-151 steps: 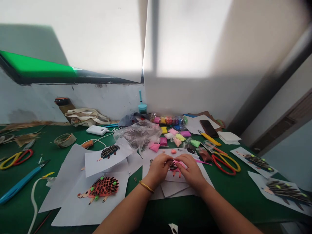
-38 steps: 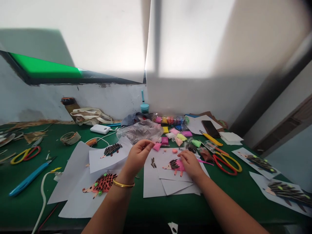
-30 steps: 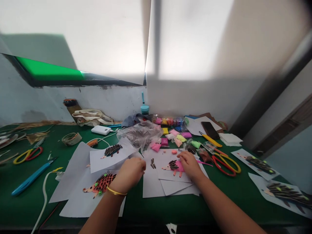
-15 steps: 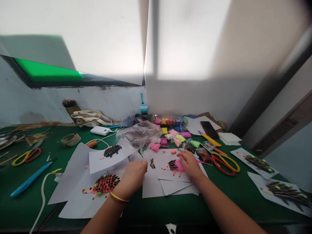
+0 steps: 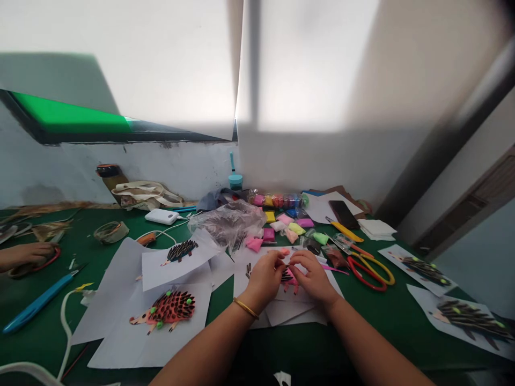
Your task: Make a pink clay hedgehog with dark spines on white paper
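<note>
My left hand [image 5: 263, 279] and right hand [image 5: 313, 276] curl half-closed over the pink hedgehog [image 5: 292, 282], apparently setting spines [image 5: 285, 275]; their hold I can't tell; next calls for gentle pressing.

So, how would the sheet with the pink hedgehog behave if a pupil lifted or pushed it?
The sheet would probably flex, since it looks like thin paper. Pushed, it may slide, as it lies over other white sheets. Dark spines on the pink hedgehog might come loose if knocked; they look like separate pieces.

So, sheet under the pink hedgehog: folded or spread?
Spread: the sheet lies flat over other papers, no fold showing; left hand and right hand hide part.
</note>
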Demonstrator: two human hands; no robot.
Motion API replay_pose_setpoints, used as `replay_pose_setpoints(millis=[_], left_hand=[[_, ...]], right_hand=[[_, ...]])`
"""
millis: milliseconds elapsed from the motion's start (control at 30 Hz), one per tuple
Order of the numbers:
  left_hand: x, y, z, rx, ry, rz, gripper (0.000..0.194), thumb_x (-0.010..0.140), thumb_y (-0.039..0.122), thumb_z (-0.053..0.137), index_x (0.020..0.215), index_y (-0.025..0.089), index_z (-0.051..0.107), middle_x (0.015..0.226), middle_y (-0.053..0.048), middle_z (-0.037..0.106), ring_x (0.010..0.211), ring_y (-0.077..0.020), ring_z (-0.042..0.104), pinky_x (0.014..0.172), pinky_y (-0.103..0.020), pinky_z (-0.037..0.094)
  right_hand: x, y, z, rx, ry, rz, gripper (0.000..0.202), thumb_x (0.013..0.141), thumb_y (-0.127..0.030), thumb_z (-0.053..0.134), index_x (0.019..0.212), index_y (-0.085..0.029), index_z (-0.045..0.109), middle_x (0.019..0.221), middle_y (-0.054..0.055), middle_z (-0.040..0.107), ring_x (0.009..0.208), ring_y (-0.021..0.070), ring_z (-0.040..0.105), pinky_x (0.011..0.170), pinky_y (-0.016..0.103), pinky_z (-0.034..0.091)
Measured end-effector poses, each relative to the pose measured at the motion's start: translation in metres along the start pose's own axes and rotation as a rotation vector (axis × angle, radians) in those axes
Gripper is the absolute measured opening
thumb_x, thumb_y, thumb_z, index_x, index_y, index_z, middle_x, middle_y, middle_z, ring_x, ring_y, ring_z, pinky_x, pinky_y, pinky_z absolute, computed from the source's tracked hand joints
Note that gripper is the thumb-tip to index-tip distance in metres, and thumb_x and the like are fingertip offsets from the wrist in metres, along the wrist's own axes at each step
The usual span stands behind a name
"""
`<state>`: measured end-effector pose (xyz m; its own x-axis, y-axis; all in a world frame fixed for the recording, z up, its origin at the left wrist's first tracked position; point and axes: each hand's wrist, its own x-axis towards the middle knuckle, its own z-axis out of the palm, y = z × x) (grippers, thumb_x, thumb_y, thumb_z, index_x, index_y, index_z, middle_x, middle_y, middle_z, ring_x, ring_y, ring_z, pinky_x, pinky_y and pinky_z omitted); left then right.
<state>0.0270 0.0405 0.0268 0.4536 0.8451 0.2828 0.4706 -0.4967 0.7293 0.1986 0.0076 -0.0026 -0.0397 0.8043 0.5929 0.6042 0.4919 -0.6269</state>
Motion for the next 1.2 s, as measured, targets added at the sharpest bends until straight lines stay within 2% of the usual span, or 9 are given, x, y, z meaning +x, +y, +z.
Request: replay_pose_setpoints(millis=[133, 300, 400, 700, 1200], left_hand=[[-0.003, -0.010, 0.001, 0.041, -0.020, 0.039, 0.026, 0.084, 0.019, 0.059, 0.110, 0.023, 0.058, 0.095, -0.001, 0.069, 0.092, -0.0191, 0.062, 0.085, -0.033, 0.045], [-0.006, -0.020, -0.008, 0.248, -0.132, 0.024, 0.083, 0.062, 0.041, 0.082, 0.135, 0.028, 0.045, 0.128, -0.006, 0.059, 0.118, -0.0288, 0.052, 0.098, -0.041, 0.038], [-0.008, -0.023, -0.011, 0.359, -0.222, 0.008, 0.099, 0.057, 0.048, 0.083, 0.142, 0.030, 0.036, 0.132, -0.007, 0.055, 0.123, -0.0314, 0.047, 0.099, -0.044, 0.035], [-0.008, -0.027, -0.011, 0.402, -0.286, 0.010, 0.103, 0.058, 0.054, 0.079, 0.145, 0.030, 0.030, 0.132, -0.006, 0.056, 0.123, -0.0317, 0.046, 0.097, -0.043, 0.034], [-0.008, -0.026, -0.011, 0.404, -0.296, -0.012, 0.105, 0.057, 0.056, 0.080, 0.145, 0.030, 0.030, 0.134, -0.007, 0.055, 0.124, -0.0318, 0.045, 0.099, -0.044, 0.034]], right_hand=[[0.000, 0.003, 0.001, 0.033, 0.000, 0.051, 0.006, 0.085, -0.024, 0.059, 0.082, -0.023, 0.064, 0.097, 0.007, 0.062, 0.099, 0.0228, 0.055, 0.091, 0.040, 0.045], [-0.001, 0.016, -0.001, -0.063, 0.089, 0.143, 0.008, 0.081, -0.021, 0.056, 0.075, -0.022, 0.062, 0.092, 0.006, 0.063, 0.097, 0.0236, 0.056, 0.091, 0.040, 0.043], [-0.001, 0.026, 0.000, -0.110, 0.059, 0.172, 0.009, 0.077, -0.018, 0.056, 0.071, -0.022, 0.061, 0.090, 0.006, 0.064, 0.095, 0.0237, 0.057, 0.091, 0.040, 0.042], [-0.003, 0.032, 0.005, -0.153, -0.061, 0.210, 0.013, 0.079, -0.021, 0.057, 0.070, -0.022, 0.067, 0.096, 0.006, 0.063, 0.098, 0.0236, 0.056, 0.092, 0.039, 0.041], [-0.003, 0.028, 0.007, -0.197, -0.108, 0.165, 0.013, 0.080, -0.021, 0.058, 0.074, -0.022, 0.070, 0.096, 0.006, 0.064, 0.097, 0.0241, 0.056, 0.090, 0.040, 0.042]])
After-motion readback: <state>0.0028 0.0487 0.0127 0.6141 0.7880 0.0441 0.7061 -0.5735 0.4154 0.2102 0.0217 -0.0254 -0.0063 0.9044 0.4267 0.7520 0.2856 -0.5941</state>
